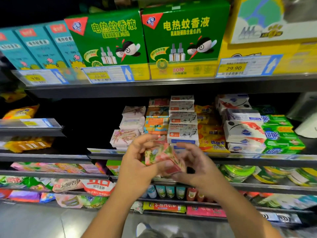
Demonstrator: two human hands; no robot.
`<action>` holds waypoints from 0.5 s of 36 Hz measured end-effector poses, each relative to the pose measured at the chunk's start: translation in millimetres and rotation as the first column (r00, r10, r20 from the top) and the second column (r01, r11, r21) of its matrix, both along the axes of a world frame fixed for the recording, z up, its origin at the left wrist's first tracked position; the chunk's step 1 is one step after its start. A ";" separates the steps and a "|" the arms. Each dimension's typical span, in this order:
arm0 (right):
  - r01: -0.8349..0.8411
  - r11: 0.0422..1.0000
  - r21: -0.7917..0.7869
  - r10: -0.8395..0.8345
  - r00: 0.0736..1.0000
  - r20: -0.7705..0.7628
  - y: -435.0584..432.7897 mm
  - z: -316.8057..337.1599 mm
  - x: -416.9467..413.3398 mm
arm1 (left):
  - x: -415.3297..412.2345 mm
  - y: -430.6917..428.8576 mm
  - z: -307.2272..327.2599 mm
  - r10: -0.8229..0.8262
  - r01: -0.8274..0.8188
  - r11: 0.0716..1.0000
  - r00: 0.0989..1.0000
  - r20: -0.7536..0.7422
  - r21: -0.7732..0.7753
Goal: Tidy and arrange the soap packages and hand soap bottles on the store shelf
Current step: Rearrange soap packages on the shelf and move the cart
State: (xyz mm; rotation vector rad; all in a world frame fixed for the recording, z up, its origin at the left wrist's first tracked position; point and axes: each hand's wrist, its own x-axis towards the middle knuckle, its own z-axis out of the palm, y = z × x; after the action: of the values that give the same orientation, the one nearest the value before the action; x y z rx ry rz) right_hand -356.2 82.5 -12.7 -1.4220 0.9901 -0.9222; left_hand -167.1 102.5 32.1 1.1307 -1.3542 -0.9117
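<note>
The soap shelf (103,154) has a dark open bay left of the stacked floral packs (127,136). Its front edge runs just behind my knuckles. Both forearms reach up in front of it. My left hand (137,158) and right hand (199,167) curl their grip round one pink floral soap package (161,155), tilted, held off the shelf between them.
</note>
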 end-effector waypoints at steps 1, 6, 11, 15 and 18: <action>0.023 1.000 -0.008 -0.023 1.000 0.019 -2.3 3.2 -7.7 | 3.5 -1.8 -1.1 0.012 -0.011 1.000 1.000 0.017 -0.016; 0.110 0.993 -0.049 -0.091 0.951 0.295 -10.3 24.3 -26.2 | 1.5 -1.1 -6.7 -0.046 0.042 0.998 0.996 0.081 0.039; 0.071 0.990 -0.122 -0.039 0.968 0.249 -1.3 40.6 -14.0 | -14.4 -0.8 -26.1 -0.147 0.142 0.967 0.989 0.008 0.212; -0.002 0.984 -0.176 0.000 1.000 -0.011 3.5 35.5 -2.6 | -25.1 -0.1 -41.2 -0.131 0.227 0.888 0.959 -0.253 0.400; 0.047 0.984 -0.171 -0.050 0.999 -0.010 -0.5 37.0 -10.5 | -22.1 0.8 -41.3 -0.058 0.120 0.919 0.984 -0.171 0.376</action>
State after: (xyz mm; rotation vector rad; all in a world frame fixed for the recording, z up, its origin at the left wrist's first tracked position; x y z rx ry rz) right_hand -366.7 82.0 24.3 -1.5552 0.9785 -1.0552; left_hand -189.3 103.2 -9.2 1.2679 -1.1317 -1.3492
